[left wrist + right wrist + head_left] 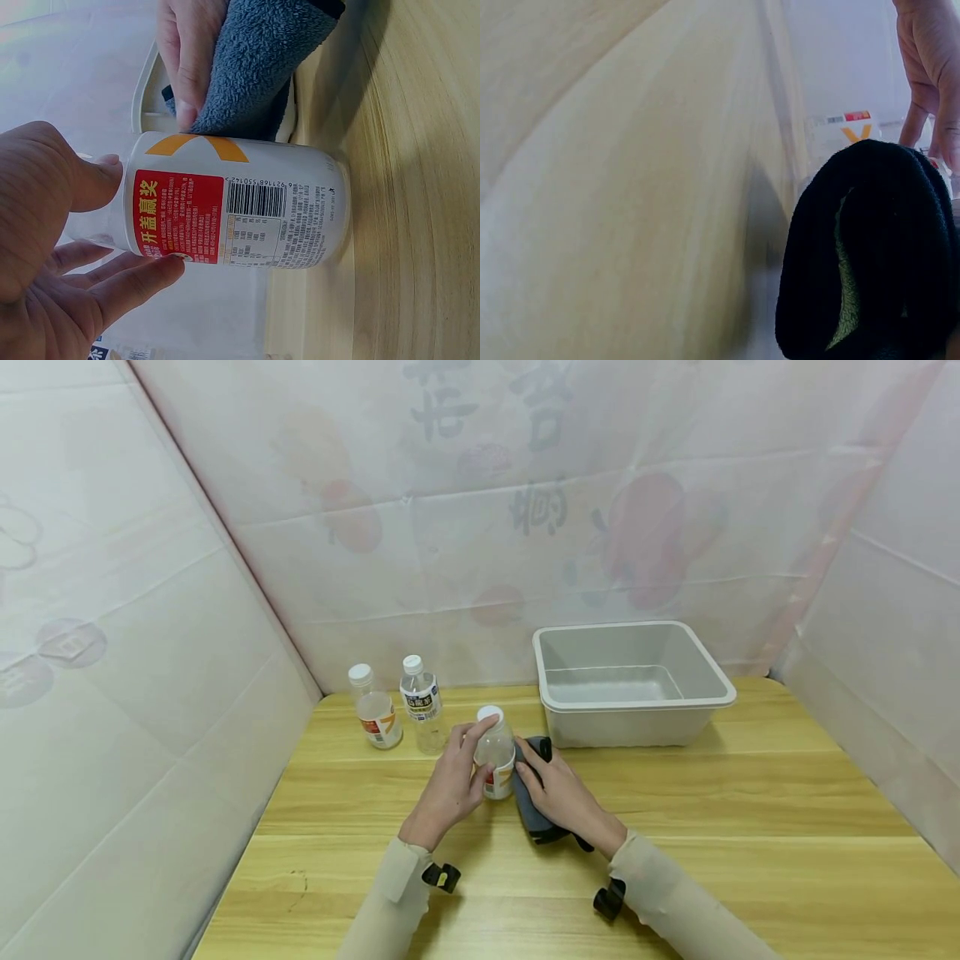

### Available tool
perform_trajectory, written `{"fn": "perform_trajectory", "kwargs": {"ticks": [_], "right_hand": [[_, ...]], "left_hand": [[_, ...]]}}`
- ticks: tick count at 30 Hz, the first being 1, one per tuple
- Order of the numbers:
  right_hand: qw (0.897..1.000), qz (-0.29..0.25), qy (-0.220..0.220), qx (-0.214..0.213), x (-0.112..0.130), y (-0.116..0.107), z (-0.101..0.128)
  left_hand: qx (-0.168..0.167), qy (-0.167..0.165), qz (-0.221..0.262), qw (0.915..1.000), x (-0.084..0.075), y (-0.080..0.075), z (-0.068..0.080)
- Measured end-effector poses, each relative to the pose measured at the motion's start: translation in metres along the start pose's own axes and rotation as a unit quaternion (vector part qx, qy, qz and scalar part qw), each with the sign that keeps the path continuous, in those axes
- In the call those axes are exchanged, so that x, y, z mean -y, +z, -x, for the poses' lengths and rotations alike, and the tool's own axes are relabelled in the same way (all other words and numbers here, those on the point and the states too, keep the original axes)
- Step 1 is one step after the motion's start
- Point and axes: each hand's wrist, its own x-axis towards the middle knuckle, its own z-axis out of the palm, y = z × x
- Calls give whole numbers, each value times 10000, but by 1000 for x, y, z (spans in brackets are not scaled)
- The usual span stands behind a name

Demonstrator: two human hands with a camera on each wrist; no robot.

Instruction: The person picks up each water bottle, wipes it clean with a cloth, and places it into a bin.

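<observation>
the head view faces forward and down from above; close, sideways wrist views share the cloth (255, 67).

The table (750, 827) looked like smooth wood with a soft sheen. At its far edge, the tub (630, 727) was smooth, satiny plastic. The bottles (495, 747) were clear, glossy plastic with smooth labels (180, 210). The cloth (259, 67) was matt, rough and fluffy.

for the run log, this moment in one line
left hand: grips white-capped clear plastic bottle | right hand: holds folded grey cloth beside it | grey rectangular plastic bin: farther back, right
</observation>
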Motion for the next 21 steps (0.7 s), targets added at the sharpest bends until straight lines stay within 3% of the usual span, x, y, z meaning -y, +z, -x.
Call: {"fn": "perform_trajectory", "kwargs": {"ticks": [21], "right_hand": [[9965, 116, 325, 767, -5, 4, 2]], "left_hand": [[-32, 8, 0, 10000, -1, 1, 0]]}}
